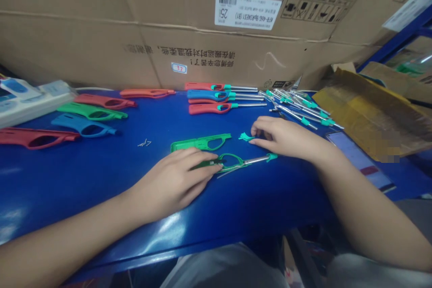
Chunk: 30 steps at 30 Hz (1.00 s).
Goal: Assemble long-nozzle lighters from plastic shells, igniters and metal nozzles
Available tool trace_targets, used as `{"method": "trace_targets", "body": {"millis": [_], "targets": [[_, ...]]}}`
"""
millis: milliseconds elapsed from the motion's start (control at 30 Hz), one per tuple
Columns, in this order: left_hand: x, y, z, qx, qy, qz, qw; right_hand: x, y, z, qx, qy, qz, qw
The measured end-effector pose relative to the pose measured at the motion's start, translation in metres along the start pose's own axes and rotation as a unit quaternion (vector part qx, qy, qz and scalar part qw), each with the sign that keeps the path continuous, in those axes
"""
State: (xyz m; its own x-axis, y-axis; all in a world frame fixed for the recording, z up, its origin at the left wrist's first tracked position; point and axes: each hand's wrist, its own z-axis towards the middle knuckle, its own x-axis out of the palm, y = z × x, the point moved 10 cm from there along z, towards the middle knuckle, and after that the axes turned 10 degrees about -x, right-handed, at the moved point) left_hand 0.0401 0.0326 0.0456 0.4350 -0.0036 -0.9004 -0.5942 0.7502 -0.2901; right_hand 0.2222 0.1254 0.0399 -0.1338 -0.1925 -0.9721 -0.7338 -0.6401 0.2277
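My left hand (180, 173) rests over an opened green lighter shell (232, 162), its fingers gripping the handle and partly hiding the parts inside. A metal tube (256, 160) with a small teal piece (272, 157) at its end lies along that shell's front, and a thin wire shows beside it. Just behind lies the matching green shell half (202, 141). To the right, my right hand (276, 136) pinches a small teal trigger (246, 137) between thumb and fingers, held close above the blue table.
Finished long-nosed lighters (222, 95) lie at the back. Beside them is a pile of metal tubes (303, 105). Coloured shells (89, 125) and a power strip (37, 99) are left; small screws (144, 143) lie nearer. A phone (359, 159) and cardboard (364, 108) are right.
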Motion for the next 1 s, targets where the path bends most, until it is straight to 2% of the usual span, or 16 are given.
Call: {"method": "trace_targets", "body": {"millis": [100,267,433,600,767,1000], "targets": [[-0.002,0.004,0.000,-0.017,-0.023,-0.022,0.999,0.003,0.012,0.005,-0.041,-0.007,0.011,0.999],[-0.001,0.010,0.002,-0.050,-0.021,-0.039,0.998,0.007,0.043,0.005,-0.129,-0.019,0.079,0.988],[0.002,0.009,0.001,-0.042,-0.019,-0.004,0.999,0.017,0.073,-0.001,-0.179,0.025,0.083,0.980],[0.003,0.004,0.000,-0.028,-0.007,0.045,0.999,0.022,0.083,-0.002,-0.201,0.040,0.028,0.978],[0.002,0.004,0.002,-0.041,0.009,0.046,0.998,0.023,0.087,-0.002,-0.203,0.050,-0.024,0.978],[0.003,0.006,0.003,-0.047,0.027,0.037,0.998,0.022,0.093,0.000,-0.206,0.035,-0.020,0.978]]}}
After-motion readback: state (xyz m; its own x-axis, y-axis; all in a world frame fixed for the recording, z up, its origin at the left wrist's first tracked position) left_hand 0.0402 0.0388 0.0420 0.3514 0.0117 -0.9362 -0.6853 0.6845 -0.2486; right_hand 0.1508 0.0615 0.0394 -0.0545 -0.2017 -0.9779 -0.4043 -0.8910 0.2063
